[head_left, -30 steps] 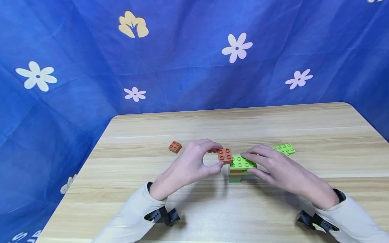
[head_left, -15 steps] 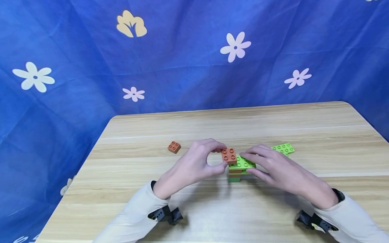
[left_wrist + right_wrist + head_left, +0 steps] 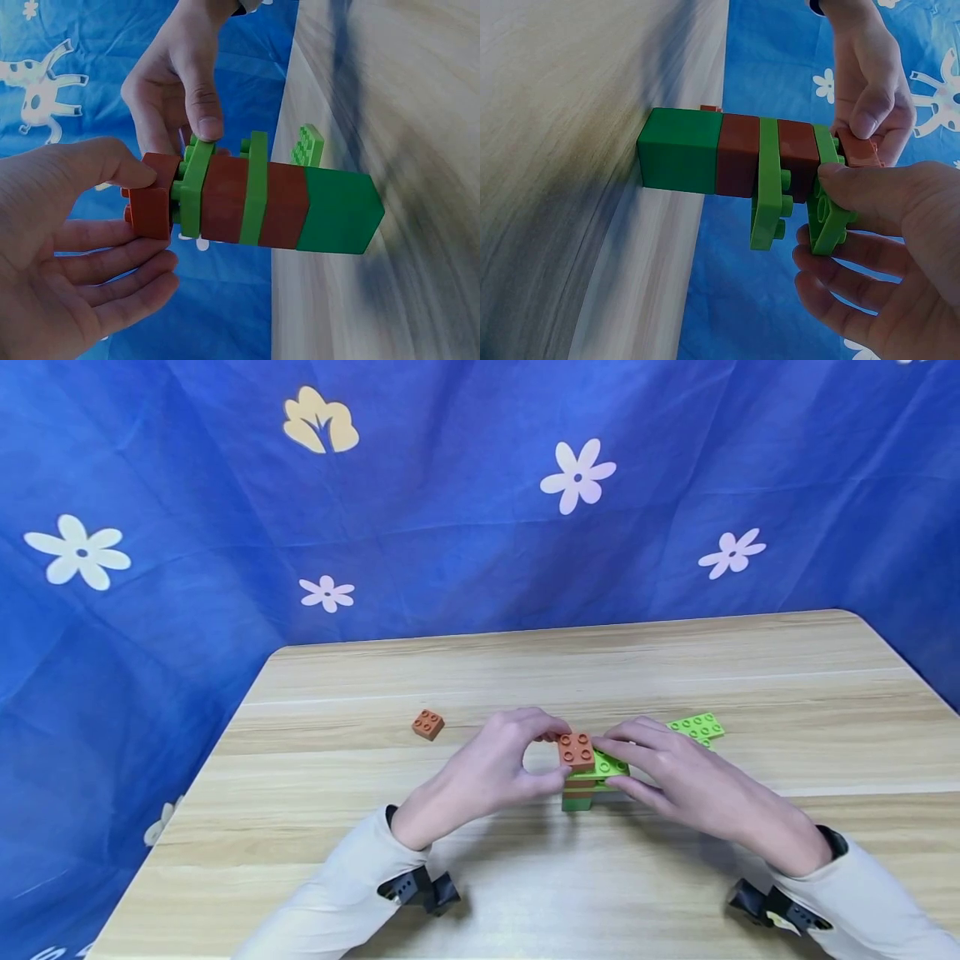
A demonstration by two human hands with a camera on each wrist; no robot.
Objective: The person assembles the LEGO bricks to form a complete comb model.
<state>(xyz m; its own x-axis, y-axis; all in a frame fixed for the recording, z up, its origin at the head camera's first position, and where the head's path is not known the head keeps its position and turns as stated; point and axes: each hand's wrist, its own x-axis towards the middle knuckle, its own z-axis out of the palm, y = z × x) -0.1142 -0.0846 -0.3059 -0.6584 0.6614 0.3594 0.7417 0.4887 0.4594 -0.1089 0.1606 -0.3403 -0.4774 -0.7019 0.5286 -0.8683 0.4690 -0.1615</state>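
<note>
1. Behind the bench (image 3: 322, 827) hangs a creased blue cloth (image 3: 450, 510) printed with white flowers (image 3: 577, 477) and a pale yellow blossom (image 3: 321, 420).
2. Your toy pieces look like smooth plastic: square-edged bricks and thin flat plates, with round studs.
3. The stack (image 3: 277, 202) rises from a dark green block (image 3: 679, 154) through a lower brown brick (image 3: 737, 155), a lower green plate (image 3: 766, 187), an upper brown brick (image 3: 797, 159) and an upper green plate (image 3: 611, 766). Both plates jut out towards your right.
4. The bench is pale, with streaky wood grain and rounded far corners. On it, a loose brick (image 3: 428, 725) lies off to your left; a light green piece (image 3: 697, 727) lies beyond your right hand (image 3: 690, 777), partly hidden.
5. Your left hand (image 3: 491, 772) pinches the held brick (image 3: 576, 752), reddish-brown and four-studded, between thumb and fingers. That brick sits right over the left end of the upper green plate, whose studs show between the two.
6. Your right hand grips the jutting end of that plate, thumb on your side, fingers beyond; the stack stands upright between your hands.
</note>
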